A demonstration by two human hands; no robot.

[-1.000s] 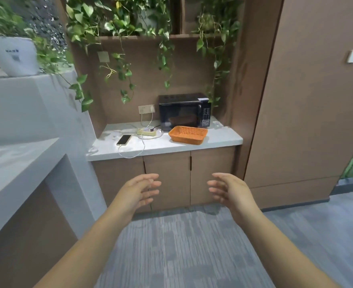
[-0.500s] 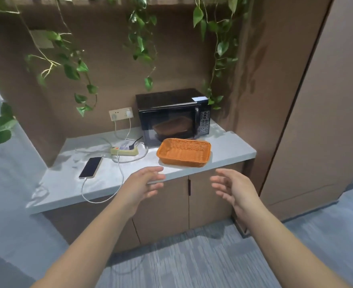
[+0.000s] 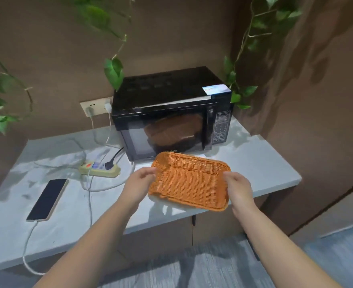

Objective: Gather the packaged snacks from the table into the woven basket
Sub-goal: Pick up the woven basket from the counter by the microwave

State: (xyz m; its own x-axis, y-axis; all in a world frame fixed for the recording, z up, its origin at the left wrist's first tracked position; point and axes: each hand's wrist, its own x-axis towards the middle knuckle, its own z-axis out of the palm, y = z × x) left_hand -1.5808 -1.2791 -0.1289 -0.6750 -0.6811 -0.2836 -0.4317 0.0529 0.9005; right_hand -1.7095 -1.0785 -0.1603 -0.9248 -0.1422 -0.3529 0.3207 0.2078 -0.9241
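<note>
An orange woven basket [image 3: 189,180] with nothing in it is tilted toward me over the front of the grey counter [image 3: 261,163], just before the microwave. My left hand [image 3: 139,183] grips its left rim and my right hand [image 3: 237,189] grips its right rim. No packaged snacks are in view.
A black microwave [image 3: 171,113] stands behind the basket. To the left lie a power strip [image 3: 99,168] with plugged cables and a phone [image 3: 47,198] on a white charging cable. Vine leaves hang from above. A brown panel wall rises at the right.
I have come close to the counter. Both hands, open before, have reached forward and closed on the basket's two sides, and the basket has tipped up toward me.
</note>
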